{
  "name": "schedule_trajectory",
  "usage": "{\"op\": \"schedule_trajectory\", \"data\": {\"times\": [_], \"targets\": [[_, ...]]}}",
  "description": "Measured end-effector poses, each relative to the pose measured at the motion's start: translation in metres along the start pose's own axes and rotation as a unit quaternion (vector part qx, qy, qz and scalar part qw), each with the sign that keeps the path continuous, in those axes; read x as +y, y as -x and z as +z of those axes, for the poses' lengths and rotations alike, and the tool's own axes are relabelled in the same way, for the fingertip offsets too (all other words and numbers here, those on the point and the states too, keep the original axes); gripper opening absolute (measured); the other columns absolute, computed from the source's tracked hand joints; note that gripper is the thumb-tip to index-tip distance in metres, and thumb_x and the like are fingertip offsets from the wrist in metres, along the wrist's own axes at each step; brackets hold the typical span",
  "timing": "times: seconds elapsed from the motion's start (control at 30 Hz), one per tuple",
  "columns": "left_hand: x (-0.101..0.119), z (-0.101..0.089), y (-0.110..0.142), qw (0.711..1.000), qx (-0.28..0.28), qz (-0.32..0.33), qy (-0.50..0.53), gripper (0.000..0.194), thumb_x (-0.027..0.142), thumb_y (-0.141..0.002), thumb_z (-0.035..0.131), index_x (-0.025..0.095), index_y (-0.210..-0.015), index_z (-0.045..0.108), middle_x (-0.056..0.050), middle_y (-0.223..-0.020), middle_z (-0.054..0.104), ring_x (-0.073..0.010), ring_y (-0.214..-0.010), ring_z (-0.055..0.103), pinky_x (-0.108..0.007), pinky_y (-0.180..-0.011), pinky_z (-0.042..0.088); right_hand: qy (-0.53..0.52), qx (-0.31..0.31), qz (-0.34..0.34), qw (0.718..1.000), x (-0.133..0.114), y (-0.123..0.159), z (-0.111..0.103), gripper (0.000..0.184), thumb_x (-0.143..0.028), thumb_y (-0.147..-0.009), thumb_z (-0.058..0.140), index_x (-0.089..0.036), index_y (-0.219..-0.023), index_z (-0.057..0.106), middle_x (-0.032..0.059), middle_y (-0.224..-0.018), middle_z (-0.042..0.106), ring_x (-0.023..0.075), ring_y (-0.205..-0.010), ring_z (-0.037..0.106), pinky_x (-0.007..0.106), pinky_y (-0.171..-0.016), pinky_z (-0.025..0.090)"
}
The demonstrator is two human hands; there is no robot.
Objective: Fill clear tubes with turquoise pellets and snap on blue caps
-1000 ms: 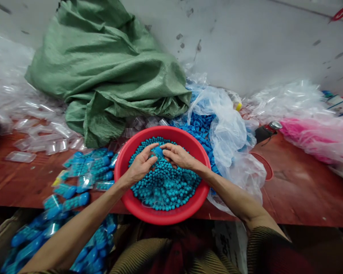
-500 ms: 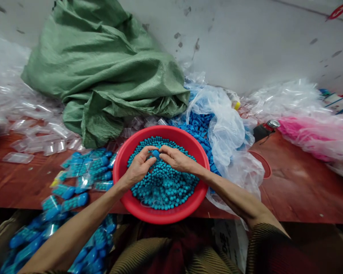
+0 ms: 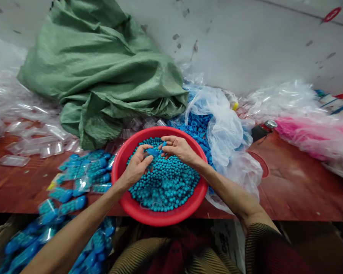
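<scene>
My left hand [image 3: 137, 164] grips a blue plastic cap [image 3: 152, 152] between thumb and fingers, above a red basin [image 3: 163, 219]. To its right, my right hand [image 3: 180, 151] pinches a small blue plastic piece [image 3: 164, 144], partly hidden by the fingers. Strands of turquoise beads [image 3: 165, 182] fill the basin below both hands. Filled clear cases with blue caps [image 3: 84, 167] lie in a pile left of the basin. Loose blue plastic pieces [image 3: 198, 125] are heaped behind it on the right.
A large green sack [image 3: 103, 72] stands against the wall, with empty clear cases [image 3: 45, 137] to its left. A crumpled translucent bag [image 3: 225, 129] lies right of the basin on the red table [image 3: 297, 186]. Farther right are a dark bottle [image 3: 261, 131] and pink bagged goods [image 3: 305, 133].
My hands have moved slightly apart, the right one up and away from the left. The blue cap is now tilted sideways in my left fingers, and a small blue piece shows in my right.
</scene>
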State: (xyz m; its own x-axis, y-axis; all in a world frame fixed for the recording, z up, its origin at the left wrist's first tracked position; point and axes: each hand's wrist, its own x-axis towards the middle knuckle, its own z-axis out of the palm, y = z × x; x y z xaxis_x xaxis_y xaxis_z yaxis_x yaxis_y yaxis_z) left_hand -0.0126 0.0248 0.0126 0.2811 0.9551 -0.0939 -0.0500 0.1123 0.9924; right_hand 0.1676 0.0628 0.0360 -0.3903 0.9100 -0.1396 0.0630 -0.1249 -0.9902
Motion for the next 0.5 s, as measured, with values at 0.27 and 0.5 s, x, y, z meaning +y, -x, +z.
{"op": "schedule_trajectory", "data": {"times": [0.27,0.5], "targets": [[-0.007,0.004,-0.004,0.998,0.047,0.018,-0.026,0.054,0.037,-0.077,0.063,0.020,-0.124,0.043,-0.001,-0.087,0.061,-0.0107,-0.064,0.057,-0.021,-0.056,0.047,0.456,-0.053,-0.177,0.871,0.006,0.012,0.034,0.070,-0.043,-0.082,0.059,-0.005,-0.134,0.031,0.0196,-0.113,0.055,0.0292,-0.101,0.057,0.045,-0.081,0.050],[-0.003,0.007,-0.010,0.999,0.044,-0.001,0.012,0.053,0.046,-0.069,0.069,0.019,-0.111,0.051,-0.007,-0.114,0.060,-0.0216,-0.105,0.058,-0.026,-0.079,0.050,0.579,-0.003,-0.200,0.790,0.009,0.012,0.043,0.080,-0.054,-0.080,0.052,-0.012,-0.139,0.018,0.0191,-0.115,0.050,0.0273,-0.082,0.063,0.037,-0.059,0.054]]}}
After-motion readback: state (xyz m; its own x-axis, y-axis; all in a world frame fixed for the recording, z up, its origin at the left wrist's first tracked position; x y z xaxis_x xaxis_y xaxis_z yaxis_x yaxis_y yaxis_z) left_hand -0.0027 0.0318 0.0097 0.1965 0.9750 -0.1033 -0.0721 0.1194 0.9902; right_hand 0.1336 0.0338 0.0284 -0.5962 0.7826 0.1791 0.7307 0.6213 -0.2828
